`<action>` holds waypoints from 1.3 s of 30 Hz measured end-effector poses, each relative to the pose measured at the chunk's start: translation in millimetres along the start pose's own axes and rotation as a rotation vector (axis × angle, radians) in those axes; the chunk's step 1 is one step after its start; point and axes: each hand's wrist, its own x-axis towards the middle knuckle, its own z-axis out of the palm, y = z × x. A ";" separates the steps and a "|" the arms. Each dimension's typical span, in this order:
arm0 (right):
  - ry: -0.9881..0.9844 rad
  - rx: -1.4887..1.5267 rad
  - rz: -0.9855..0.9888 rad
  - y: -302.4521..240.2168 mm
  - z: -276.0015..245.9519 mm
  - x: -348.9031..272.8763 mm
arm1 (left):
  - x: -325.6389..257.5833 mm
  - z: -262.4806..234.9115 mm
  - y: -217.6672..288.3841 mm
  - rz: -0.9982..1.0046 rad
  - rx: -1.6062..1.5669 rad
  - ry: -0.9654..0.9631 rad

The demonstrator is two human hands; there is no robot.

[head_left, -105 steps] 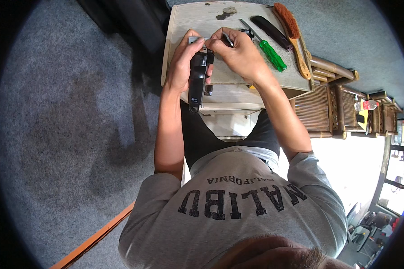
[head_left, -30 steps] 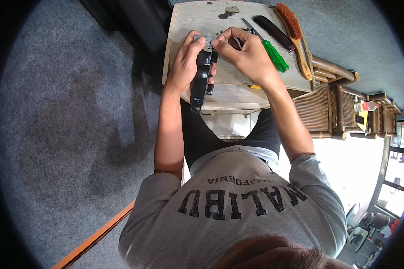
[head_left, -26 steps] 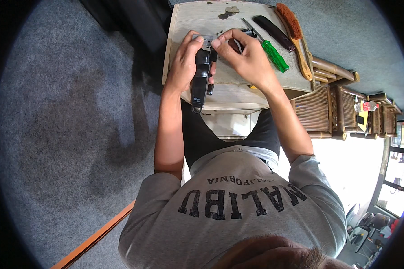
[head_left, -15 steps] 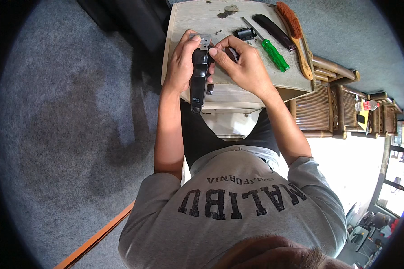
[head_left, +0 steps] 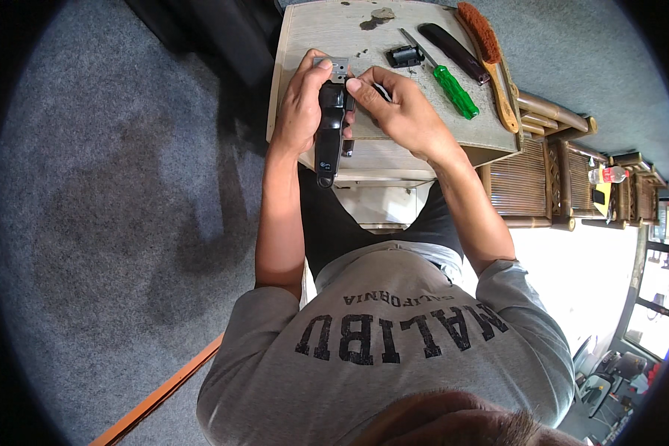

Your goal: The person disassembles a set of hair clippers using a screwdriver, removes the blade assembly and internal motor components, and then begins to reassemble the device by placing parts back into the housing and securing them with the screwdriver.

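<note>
A black hair clipper point(head_left: 329, 130) stands upright above the near left part of the small table, its handle end toward me. My left hand point(head_left: 297, 108) is wrapped round its left side, thumb on the metal blade point(head_left: 340, 69) at the far end. My right hand point(head_left: 407, 111) is closed at the clipper's right side, with the thumb tip against the edge just below the blade. What the other right fingers press on is hidden. Past that hand lie a small black plastic part point(head_left: 405, 56) and a screwdriver point(head_left: 454, 92) with a green handle.
A long dark cover point(head_left: 453, 53) and a wooden-handled brush point(head_left: 490, 63) with reddish bristles lie along the right edge of the pale table point(head_left: 320, 30). Tiny screws or bits are scattered near the black part. Bamboo benches point(head_left: 518, 178) stand on the right, with a bottle point(head_left: 608, 175) on one.
My right hand has turned slightly at the wrist and its fingers have shifted a little beside the clipper. My left hand and the clipper have hardly moved.
</note>
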 end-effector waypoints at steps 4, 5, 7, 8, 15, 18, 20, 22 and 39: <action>0.076 -0.195 -0.020 -9.8 6.6 -7.3 | -0.2 2.3 1.1 0.010 0.022 0.030; 0.077 -0.196 -0.019 -11.6 9.8 -8.6 | 0.2 2.3 1.3 0.010 0.021 0.029; 0.148 -0.171 -0.078 -14.0 15.2 -10.1 | 0.5 2.0 1.6 0.033 0.043 0.018; 0.147 -0.171 -0.077 -13.6 14.7 -9.9 | 0.2 2.2 2.4 0.033 0.043 0.018; 0.124 -0.213 -0.109 0.8 12.2 -3.6 | 1.1 -1.0 0.1 0.112 0.180 0.047; 0.088 -0.229 -0.007 -2.0 7.1 -7.8 | -1.2 6.5 3.5 0.070 0.097 0.053; 0.057 -0.220 0.087 -6.6 2.6 -9.5 | -2.0 6.4 4.1 0.084 0.086 0.053; 0.163 -0.216 -0.045 -9.0 -4.3 -10.3 | -2.7 7.8 5.9 0.025 0.061 0.036; 0.066 0.211 -0.056 -19.1 -17.3 12.0 | -2.6 2.8 2.0 -0.015 0.011 0.024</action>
